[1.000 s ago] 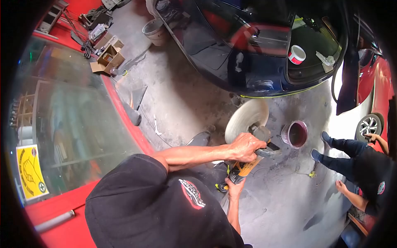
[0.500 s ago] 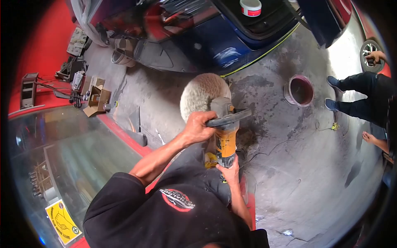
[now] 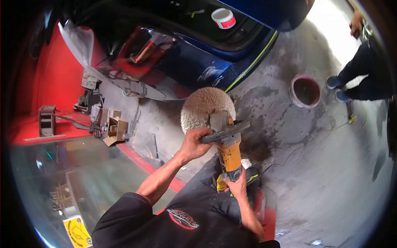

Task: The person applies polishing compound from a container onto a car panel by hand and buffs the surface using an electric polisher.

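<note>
A yellow and black electric polisher [image 3: 230, 156] is in both my hands, over my lap. My left hand [image 3: 194, 142] is closed round one end of its black side handle [image 3: 237, 129]. Lower down, my right hand [image 3: 237, 187] wraps the rear of the body. A fluffy cream wool pad [image 3: 206, 106] covers the polisher's head and sits in front of the dark blue car [image 3: 178, 58], whose panel has whitish smears [image 3: 214, 71]. Whether pad and car touch, I cannot tell. Behind my right hand, a yellow cloth [image 3: 221, 182] shows at my lap.
A white tub [image 3: 223, 18] stands on the car. On the floor to the right are a bucket [image 3: 293, 97] and a thin cord [image 3: 285, 160]. A co-worker [image 3: 362, 68] stands beyond. To the left lie an open cardboard box [image 3: 112, 138] and a red-framed glass panel [image 3: 120, 173].
My view has turned, so the car and boxes sit differently in it. The polisher appears slightly lower, still in both hands. The co-worker at the right appears higher in view.
</note>
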Available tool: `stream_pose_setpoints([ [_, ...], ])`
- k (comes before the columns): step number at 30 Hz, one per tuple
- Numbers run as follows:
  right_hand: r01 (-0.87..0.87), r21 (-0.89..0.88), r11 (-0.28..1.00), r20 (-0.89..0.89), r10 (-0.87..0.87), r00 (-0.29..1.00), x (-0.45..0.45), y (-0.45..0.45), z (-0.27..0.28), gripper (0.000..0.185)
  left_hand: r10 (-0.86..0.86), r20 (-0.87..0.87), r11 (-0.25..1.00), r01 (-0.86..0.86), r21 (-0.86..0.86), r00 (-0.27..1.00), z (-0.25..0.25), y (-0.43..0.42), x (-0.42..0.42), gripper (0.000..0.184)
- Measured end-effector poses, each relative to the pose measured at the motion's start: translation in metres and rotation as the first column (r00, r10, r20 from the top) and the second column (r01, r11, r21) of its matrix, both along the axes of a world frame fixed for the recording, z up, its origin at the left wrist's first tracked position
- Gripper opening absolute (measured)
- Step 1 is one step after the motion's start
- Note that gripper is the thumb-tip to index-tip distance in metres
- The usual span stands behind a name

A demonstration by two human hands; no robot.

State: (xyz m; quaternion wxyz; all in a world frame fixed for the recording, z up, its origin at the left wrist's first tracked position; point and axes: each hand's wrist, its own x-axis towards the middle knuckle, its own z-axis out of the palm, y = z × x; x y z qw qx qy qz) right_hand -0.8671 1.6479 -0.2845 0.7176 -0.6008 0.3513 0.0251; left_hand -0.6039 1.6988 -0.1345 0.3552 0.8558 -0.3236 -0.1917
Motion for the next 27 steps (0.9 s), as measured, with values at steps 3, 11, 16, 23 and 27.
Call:
stream_pose_setpoints([
  [3, 0.088, -0.051, 0.995, 0.046, -0.086, 0.995, 0.001, 0.032, -0.011, 0.098, -0.037, 0.001, 0.999, 0.037, 0.01, 0.999, -0.007, 0.015, 0.0, 0.011],
  [11, 0.137, -0.111, 0.984, 0.086, -0.128, 0.988, 0.037, 0.07, -0.049, 0.096, -0.09, 0.07, 0.996, 0.09, 0.001, 0.993, -0.049, 0.063, 0.031, 0.016],
  [16, 0.11, -0.059, 0.992, 0.067, -0.106, 0.992, 0.05, 0.092, -0.073, 0.094, -0.132, 0.109, 0.99, 0.135, -0.029, 0.985, -0.06, 0.084, 0.043, 0.016],
  [23, 0.096, -0.085, 0.992, 0.077, -0.089, 0.993, 0.064, 0.088, -0.084, 0.091, -0.162, 0.171, 0.972, 0.188, -0.144, 0.972, -0.073, 0.094, 0.056, 0.014],
  [27, 0.092, -0.176, 0.98, 0.117, -0.072, 0.991, 0.07, 0.088, -0.09, 0.091, -0.156, 0.201, 0.966, 0.192, -0.176, 0.967, -0.078, 0.089, 0.063, 0.014],
])
